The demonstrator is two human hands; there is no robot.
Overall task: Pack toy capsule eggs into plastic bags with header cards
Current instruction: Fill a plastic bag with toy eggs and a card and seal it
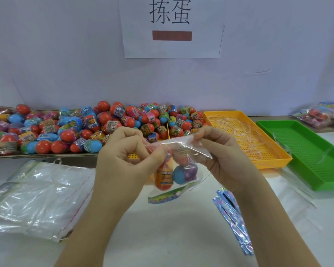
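Clear plastic bag [188, 151] holding orange and blue capsule eggs [181, 175] hung above white worktop [172, 237], mouth up so eggs sat low by printed header card [165, 196]. Left hand [123, 151] and right hand [216, 151]: each grip pinched bag's top edge, likely for sealing. Loose egg pile [104, 122] lay close behind, in reach.

Angling in from below on bare forearms, pinching with left grip [127, 153] and right grip [218, 151], fingers curled, at top edge of clear plastic bag [189, 149].
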